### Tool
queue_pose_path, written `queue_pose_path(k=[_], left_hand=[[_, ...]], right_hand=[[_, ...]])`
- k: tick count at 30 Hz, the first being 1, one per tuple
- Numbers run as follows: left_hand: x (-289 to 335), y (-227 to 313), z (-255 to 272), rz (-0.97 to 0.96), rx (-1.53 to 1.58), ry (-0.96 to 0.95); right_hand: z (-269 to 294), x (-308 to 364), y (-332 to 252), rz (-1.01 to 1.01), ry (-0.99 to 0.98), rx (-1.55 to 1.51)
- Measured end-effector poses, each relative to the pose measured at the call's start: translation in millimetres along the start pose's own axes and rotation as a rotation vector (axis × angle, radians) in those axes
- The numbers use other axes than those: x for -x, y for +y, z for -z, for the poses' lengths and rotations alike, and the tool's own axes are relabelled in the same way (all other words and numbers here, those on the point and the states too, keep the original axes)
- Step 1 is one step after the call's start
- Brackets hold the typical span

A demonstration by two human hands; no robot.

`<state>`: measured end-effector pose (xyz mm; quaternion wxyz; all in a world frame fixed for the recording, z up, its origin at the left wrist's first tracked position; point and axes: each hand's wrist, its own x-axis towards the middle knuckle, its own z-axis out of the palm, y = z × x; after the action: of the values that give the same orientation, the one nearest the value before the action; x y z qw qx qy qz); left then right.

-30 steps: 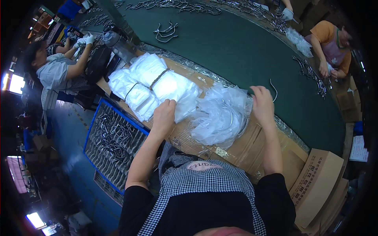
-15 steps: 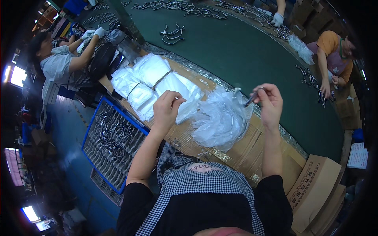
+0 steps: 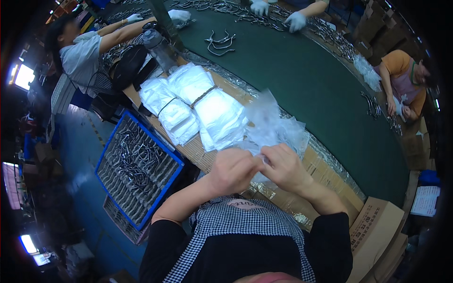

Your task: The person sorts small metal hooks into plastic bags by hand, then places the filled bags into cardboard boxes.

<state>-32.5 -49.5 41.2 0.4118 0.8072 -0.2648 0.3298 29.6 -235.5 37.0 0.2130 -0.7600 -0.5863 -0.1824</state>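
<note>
a: nearest first. what is at the bottom?
b: checkered apron, lower centre. just above it, left hand and right hand, meeting at frame centre.
a: fingers?
b: right: thumb and forefinger pinched on a bit of clear film. left: curled, tips hidden; cannot tell whether clamped.
a: bags?
b: heap of clear bags, right of centre just past the hands, on cardboard. one bag sticks up, blurred.
a: sides?
b: brown carton, lower right. blue-rimmed tray, left of centre, curved metal pieces jumbled in it. two banded white bundles, left of the heap.
a: farther out?
b: green table; small metal cluster on it, upper centre. co-worker in light top, upper left; co-worker with orange sleeves, upper right. white-gloved hands at top edge.
</note>
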Motion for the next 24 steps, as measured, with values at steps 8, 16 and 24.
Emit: queue_pose_path(k=[8,16,24], left_hand=[[79,-128,-11,0.401,-0.635,-0.201],[141,-163,-37,0.277,-0.413,-0.062],[120,-136,-24,0.266,-0.488,-0.053]], right_hand=[[-17,-65,61,-0.218,-0.444,-0.588],[-202,-197,223,-0.52,-0.084,-0.304],[-282,-267,278,-0.99,-0.427,0.133]])
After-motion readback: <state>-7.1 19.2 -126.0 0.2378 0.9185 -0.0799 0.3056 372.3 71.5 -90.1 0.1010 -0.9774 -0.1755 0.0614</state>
